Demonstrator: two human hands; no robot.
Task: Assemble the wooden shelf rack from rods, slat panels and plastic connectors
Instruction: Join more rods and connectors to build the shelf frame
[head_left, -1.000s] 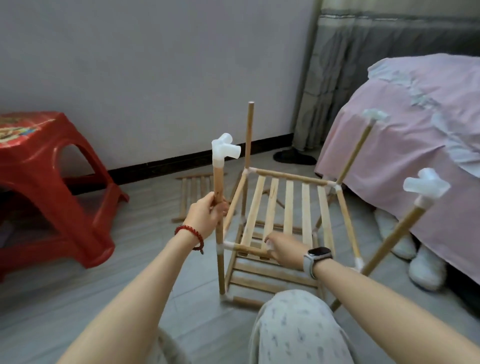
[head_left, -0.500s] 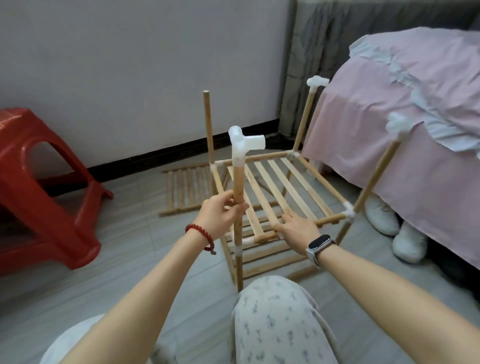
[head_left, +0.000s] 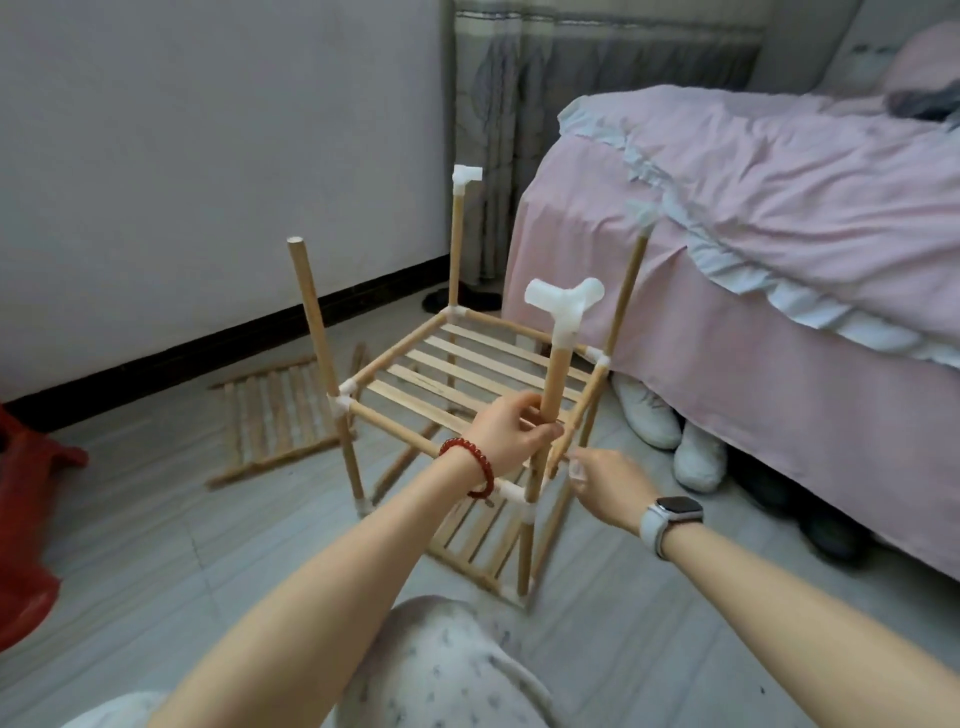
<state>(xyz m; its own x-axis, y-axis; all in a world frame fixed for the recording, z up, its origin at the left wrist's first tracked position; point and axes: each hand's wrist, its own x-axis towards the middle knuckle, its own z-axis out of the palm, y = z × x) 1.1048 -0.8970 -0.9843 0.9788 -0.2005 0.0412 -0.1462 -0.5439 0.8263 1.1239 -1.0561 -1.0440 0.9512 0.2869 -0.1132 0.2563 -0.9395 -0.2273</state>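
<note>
A partly built wooden rack (head_left: 467, 364) stands on the floor in front of me, with two slat shelves and upright rods at its corners. My left hand (head_left: 511, 431) grips the nearest upright rod (head_left: 555, 382), which is capped by a white plastic connector (head_left: 563, 301). My right hand (head_left: 608, 480) is at the rack's near right corner, by the end of a side rod (head_left: 582, 410); whether it grips the rod or the joint is unclear. Two other uprights also carry white connectors (head_left: 466, 176); the left upright (head_left: 311, 306) has a bare top.
A loose slat panel (head_left: 275, 415) lies on the floor left of the rack. A bed with a pink sheet (head_left: 753, 270) stands close on the right, white shoes (head_left: 649, 415) under its edge. A red plastic stool (head_left: 26, 519) is at the far left. My knee (head_left: 441, 665) is below the rack.
The rack has turned, so the capped upright in my left hand now sits further right. My right hand has moved off the shelf's front rod to the near right corner.
</note>
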